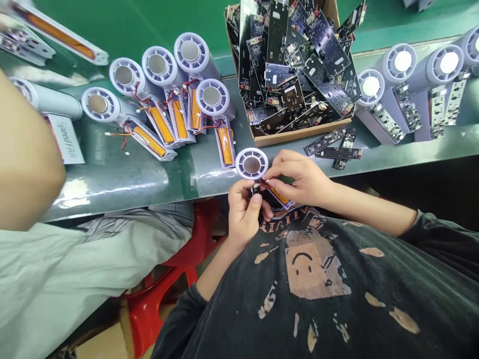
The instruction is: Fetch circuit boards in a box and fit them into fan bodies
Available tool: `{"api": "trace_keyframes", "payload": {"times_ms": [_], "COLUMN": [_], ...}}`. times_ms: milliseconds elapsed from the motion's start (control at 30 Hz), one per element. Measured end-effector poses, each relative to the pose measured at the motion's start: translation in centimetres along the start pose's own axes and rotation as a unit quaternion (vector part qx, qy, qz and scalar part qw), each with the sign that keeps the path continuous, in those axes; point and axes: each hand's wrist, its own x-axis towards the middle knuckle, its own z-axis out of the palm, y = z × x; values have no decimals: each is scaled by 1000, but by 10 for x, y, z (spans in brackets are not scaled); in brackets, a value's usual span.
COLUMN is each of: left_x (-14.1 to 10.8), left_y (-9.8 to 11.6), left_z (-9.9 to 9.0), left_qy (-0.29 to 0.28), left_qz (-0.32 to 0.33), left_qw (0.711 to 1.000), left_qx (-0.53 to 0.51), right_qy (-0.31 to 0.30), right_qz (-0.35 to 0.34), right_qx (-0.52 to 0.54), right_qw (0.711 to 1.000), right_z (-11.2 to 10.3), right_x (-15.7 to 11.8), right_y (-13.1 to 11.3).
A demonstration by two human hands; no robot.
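Note:
At the table's front edge, close to my body, is a handheld fan (252, 164) with a round lilac-grey head and an orange battery (279, 194) in its open handle. My left hand (242, 212) is closed beside the handle, thumb and fingers on a small dark circuit board (255, 189), most of it hidden by the fingers. My right hand (301, 177) reaches over the handle from the right, its fingertips pinching a small white plug (267, 182) on thin wires near the board. Whether the plug touches the board I cannot tell.
A cardboard box (299, 130) heaped with circuit boards stands ahead; several loose boards (333, 148) lie beside it. Fans with orange batteries (179, 117) stand left, fans with boards fitted (407, 107) right. A co-worker's arm (28, 154) and red stool (164, 294) are at left.

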Motion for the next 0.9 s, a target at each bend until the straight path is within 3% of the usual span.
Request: {"api": "trace_keyframes", "payload": {"times_ms": [267, 467, 633, 733, 900], "left_x": [0, -5, -6, -4, 0], "left_y": [0, 1, 5, 4, 10], "left_z": [-1, -4, -5, -7, -10], "left_qy": [-21, -38, -39, -40, -35], "left_qz": [-2, 15, 13, 48, 121], "left_qw": [1000, 994, 988, 977, 919], "left_qx": [17, 104, 147, 202, 374], "right_qy": [-35, -47, -15, -19, -82], "right_qz": [89, 127, 79, 41, 27], "right_qx": [78, 97, 47, 42, 48], "right_qw": [992, 986, 996, 998, 995], "right_z": [-5, -5, -3, -3, -3], "right_x": [-1, -3, -6, -6, -3], "right_y": [-2, -2, 0, -1, 0]}}
